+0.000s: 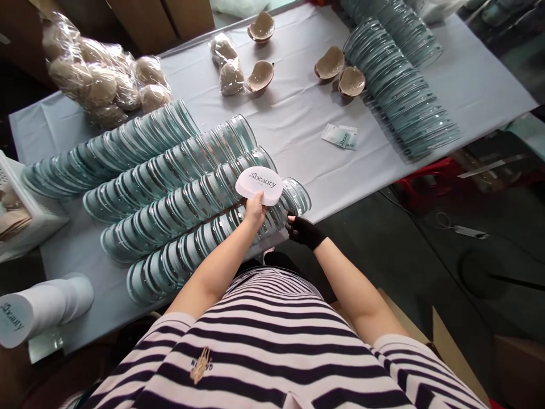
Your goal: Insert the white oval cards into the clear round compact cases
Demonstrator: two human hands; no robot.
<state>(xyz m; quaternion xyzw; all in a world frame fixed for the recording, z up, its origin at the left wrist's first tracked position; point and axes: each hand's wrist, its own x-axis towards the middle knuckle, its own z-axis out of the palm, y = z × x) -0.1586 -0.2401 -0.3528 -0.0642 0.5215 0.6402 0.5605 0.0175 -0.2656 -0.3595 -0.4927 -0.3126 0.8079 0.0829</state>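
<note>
Long grey-covered table (pixel 298 128), dark floor (pixel 383 250), brown cardboard boxes (pixel 189 20) beyond its far edge; dim surroundings

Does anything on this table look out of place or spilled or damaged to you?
No spill or damage is visible. Slightly odd: small printed slips lie overlapping and crooked on the table, apart from the neat rows of clear stacked pieces. Also, only the right hand is gloved.

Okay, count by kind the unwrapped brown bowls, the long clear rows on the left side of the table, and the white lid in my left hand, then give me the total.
Unwrapped brown bowls: 4
Long clear rows, left side: 4
White lid, held: 1
Total: 9
</note>
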